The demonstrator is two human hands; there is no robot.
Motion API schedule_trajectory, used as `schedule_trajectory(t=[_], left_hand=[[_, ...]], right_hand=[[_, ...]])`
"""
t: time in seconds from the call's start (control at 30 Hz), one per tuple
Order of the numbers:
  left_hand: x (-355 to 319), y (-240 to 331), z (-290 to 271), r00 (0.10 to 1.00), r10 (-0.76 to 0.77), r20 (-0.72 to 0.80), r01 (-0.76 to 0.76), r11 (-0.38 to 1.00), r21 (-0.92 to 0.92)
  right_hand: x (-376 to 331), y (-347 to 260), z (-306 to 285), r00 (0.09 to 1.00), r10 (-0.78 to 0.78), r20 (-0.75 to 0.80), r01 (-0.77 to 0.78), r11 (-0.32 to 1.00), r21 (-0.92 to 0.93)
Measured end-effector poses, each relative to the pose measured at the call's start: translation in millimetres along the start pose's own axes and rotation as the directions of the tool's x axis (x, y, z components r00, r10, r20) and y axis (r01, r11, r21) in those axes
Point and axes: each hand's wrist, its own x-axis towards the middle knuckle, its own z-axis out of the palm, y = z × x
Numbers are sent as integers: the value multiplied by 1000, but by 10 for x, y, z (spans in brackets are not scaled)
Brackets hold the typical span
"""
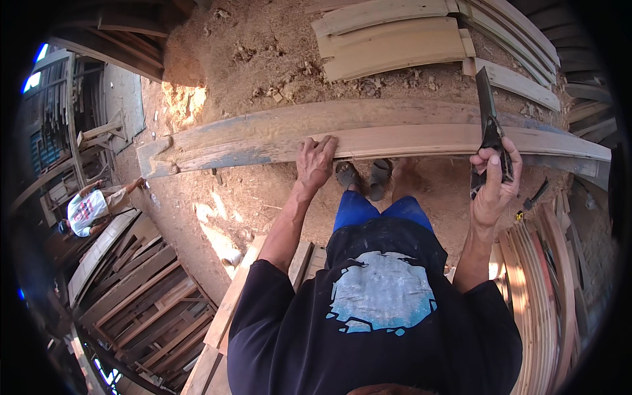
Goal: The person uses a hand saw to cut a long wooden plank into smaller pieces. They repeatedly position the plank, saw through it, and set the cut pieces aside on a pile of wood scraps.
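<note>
A long, narrow wooden board (408,139) lies crosswise in front of me on a wider plank (250,135) with blue-grey stains. My left hand (316,162) is on the board near its left part, fingers together and bent over its near edge; the thumb is hard to make out. Farther right, my right hand (495,176) is closed round the black handle of a handsaw (486,99). The saw's dark blade points up and away, crossing above the board near its right end.
Pale cut boards (395,49) lie on the sawdust-covered ground (250,59) beyond the plank. Long timber strips (533,289) stand at my right. At left is a pile of wood (158,296), with another person (89,209) beside it. A black-handled tool (536,194) lies right of my arm.
</note>
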Motion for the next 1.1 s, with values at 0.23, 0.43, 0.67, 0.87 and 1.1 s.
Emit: schedule_trajectory(t=[0.23, 0.43, 0.67, 0.87, 1.1], left_hand=[[44, -45, -57, 998, -2, 61, 2, 1000, 4], [265, -166, -158, 985, 43, 168, -46, 999, 11], [520, -324, -214, 946, 9, 325, -35, 997, 74], [548, -193, -173, 945, 70, 318, -87, 995, 39], [561, -208, -178, 926, -27, 377, -11, 995, 97]], right_hand=[[-143, -130, 30, 999, -15, -37, 17, 999, 38], [-371, -538, 96, 966, -174, -190, 154, 981, -119], [-644, -451, -152, 917, -254, -306, 165, 944, -287], [-791, -158, -626, 878, -252, -407, 6, 856, -516], [-160, 803, -1435, 939, -16, -343, -282, 533, -798]])
